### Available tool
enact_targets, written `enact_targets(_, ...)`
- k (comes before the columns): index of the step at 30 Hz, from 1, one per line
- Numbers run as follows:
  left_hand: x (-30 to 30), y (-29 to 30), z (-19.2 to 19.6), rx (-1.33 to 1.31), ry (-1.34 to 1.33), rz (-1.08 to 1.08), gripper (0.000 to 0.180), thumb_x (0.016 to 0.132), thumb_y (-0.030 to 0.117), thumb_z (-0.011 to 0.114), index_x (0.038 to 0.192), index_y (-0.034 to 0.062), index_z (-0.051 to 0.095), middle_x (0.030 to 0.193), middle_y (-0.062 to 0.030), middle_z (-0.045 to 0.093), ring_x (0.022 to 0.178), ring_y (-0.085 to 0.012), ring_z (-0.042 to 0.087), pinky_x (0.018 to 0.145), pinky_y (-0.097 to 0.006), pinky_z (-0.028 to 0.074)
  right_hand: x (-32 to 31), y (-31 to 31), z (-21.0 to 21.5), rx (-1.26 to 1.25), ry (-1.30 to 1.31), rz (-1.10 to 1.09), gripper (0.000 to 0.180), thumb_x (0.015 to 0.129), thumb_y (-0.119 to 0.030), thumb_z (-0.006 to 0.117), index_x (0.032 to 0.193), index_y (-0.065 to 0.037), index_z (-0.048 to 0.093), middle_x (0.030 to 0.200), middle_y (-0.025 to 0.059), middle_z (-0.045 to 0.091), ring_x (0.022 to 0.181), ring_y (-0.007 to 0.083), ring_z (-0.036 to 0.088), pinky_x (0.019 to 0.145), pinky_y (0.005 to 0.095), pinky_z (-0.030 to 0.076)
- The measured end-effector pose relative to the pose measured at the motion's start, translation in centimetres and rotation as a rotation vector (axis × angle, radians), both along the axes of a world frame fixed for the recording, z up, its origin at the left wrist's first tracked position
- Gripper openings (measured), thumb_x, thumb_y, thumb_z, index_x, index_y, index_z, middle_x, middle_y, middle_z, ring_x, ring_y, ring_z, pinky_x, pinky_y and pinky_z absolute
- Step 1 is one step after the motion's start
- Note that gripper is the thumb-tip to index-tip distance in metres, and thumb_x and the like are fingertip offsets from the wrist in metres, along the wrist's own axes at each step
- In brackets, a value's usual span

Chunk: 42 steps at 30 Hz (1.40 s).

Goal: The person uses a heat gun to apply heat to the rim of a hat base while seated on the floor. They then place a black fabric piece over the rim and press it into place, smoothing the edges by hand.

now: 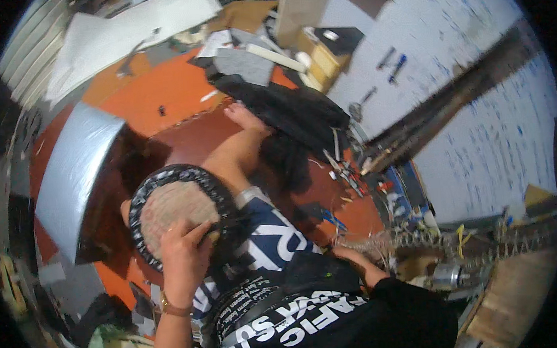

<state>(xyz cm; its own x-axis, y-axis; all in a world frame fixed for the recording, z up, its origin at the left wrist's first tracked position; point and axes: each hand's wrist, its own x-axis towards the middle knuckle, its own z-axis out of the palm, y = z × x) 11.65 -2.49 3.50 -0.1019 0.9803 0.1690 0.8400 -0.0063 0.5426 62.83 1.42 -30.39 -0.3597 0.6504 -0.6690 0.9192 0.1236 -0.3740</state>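
Observation:
My left hand (183, 249), with a watch on its wrist, rests on a round woven disc (167, 208) with a patterned black rim, fingers curled over its right edge. The disc lies against my lap, beside my bare leg, which stretches out to the foot (241, 116). My right hand (353, 256) is low on the right, at a tangle of thin pale wires (383, 241). Its fingers are mostly hidden by the sleeve and the wires.
A curved silver sheet (71, 178) stands at the left on the orange floor (154, 92). Dark cloth (294, 110) lies past my foot. Small tools and pliers (348, 173) are scattered by a dark beam (439, 112). White boards (126, 27) lie far back.

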Motion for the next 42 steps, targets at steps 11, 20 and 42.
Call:
enact_targets(11,1.7,1.2,-3.4,0.101,-0.089,0.267,0.013,0.098,-0.002,0.068,0.11,0.0025,0.072,0.102,-0.0152,0.073,0.095,-0.0345,0.071,0.085,-0.043,0.055,-6.6,7.2,0.1,0.49,0.022,-0.602,0.022,0.097,-0.023,0.076,0.113,-0.007,0.076,0.117,0.0227,0.072,0.112,0.0457,0.07,0.097,0.0551,0.058)
enact_targets(20,1.2,2.0,-1.8,-0.024,-0.28,0.255,0.026,0.095,-0.001,0.076,0.121,0.0016,0.074,0.107,-0.017,0.075,0.098,-0.0319,0.072,0.09,-0.04,0.056,-3.3,17.0,-0.6,0.656,-0.325,-0.66,0.074,0.103,-0.027,0.073,0.166,-0.011,0.04,0.14,0.0223,0.068,0.132,0.044,0.064,0.107,0.0539,0.056)
enact_targets(42,1.3,1.9,-0.9,0.067,-0.433,0.255,0.012,0.099,0.011,0.076,0.099,-0.0011,0.077,0.098,-0.0129,0.068,0.092,-0.0268,0.068,0.084,-0.036,0.052,-19.2,12.2,30.4,0.772,0.483,0.356,0.066,0.079,-0.048,0.094,0.131,-0.015,0.07,0.106,0.0109,0.073,0.099,0.0355,0.072,0.087,0.0467,0.052)
